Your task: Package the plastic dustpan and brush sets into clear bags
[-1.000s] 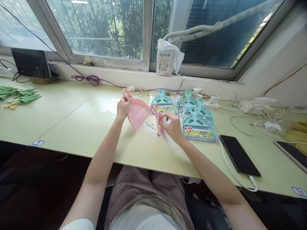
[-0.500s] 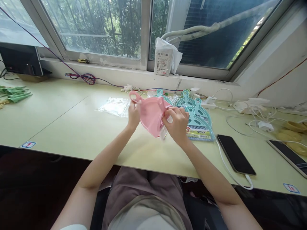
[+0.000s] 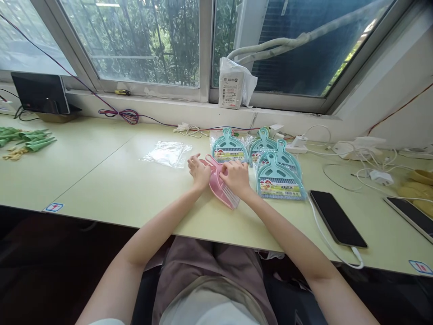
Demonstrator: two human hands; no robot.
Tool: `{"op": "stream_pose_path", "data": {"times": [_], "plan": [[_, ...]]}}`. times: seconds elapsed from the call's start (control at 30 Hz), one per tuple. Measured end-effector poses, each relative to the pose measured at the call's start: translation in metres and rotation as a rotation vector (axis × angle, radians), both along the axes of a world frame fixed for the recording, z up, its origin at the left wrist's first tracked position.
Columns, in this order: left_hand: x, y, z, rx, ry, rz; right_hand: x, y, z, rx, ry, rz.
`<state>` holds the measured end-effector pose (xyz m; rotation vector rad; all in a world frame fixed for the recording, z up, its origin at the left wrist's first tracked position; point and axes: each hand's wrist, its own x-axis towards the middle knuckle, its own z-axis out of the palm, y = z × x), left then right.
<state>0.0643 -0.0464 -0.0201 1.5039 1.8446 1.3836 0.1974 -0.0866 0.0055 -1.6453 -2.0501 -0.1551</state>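
Note:
A pink dustpan (image 3: 217, 188) rests on the table in front of me, its handle end between my hands. My left hand (image 3: 199, 172) is at the dustpan's left side by the handle, fingers stretched and slightly apart; whether the thumb touches the pan is hidden. With bent fingers, my right hand (image 3: 237, 177) grips a small pink hand brush (image 3: 214, 161) lying over the dustpan. The brush's pale bristles (image 3: 232, 197) point toward me, and part of its body is covered by my right hand.
Several turquoise dustpan-and-brush sets (image 3: 280, 180) in clear wrap stand behind and right. A clear plastic bag (image 3: 167, 154) lies left. To the right are a phone (image 3: 337, 218) on a white cable, a tablet (image 3: 412, 216) and chargers (image 3: 380, 177). Green items (image 3: 35, 140) lie far left.
The pink dustpan and brush have come down from above the table onto its surface, turning so the bristles face me. My left hand's fingers have loosened and spread.

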Motion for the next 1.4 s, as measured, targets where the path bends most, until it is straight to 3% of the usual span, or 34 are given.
{"op": "stream_pose_path", "data": {"times": [0.17, 0.2, 0.27, 0.33, 0.4, 0.63, 0.8, 0.97, 1.4], "plan": [[-0.035, 0.026, 0.000, 0.085, 0.084, 0.085, -0.019, 0.020, 0.001, -0.210, -0.057, 0.037], [-0.046, 0.033, -0.001, 0.129, 0.122, 0.026, -0.022, 0.021, 0.001, -0.236, -0.066, 0.045], [-0.067, 0.042, -0.004, 0.194, 0.246, -0.217, -0.028, 0.023, 0.001, -0.248, -0.069, 0.056], [-0.085, 0.048, -0.008, 0.178, 0.384, -0.512, -0.030, 0.023, 0.000, -0.252, -0.054, 0.064], [-0.093, 0.050, -0.011, 0.123, 0.477, -0.695, -0.029, 0.023, -0.002, -0.270, -0.009, 0.079], [-0.080, 0.040, -0.009, 0.269, 0.566, -0.998, -0.017, 0.028, -0.021, -0.237, 0.405, 0.258], [-0.078, 0.024, 0.001, 0.381, 0.762, -0.953, -0.016, 0.029, -0.032, -0.197, 0.596, 0.323], [-0.077, 0.008, 0.012, 0.265, 0.881, -0.940, -0.013, 0.033, -0.035, -0.245, 0.611, 0.311], [-0.085, 0.007, 0.016, 0.181, 0.784, -0.902, -0.009, 0.039, -0.032, -0.308, 0.562, 0.351]]}}
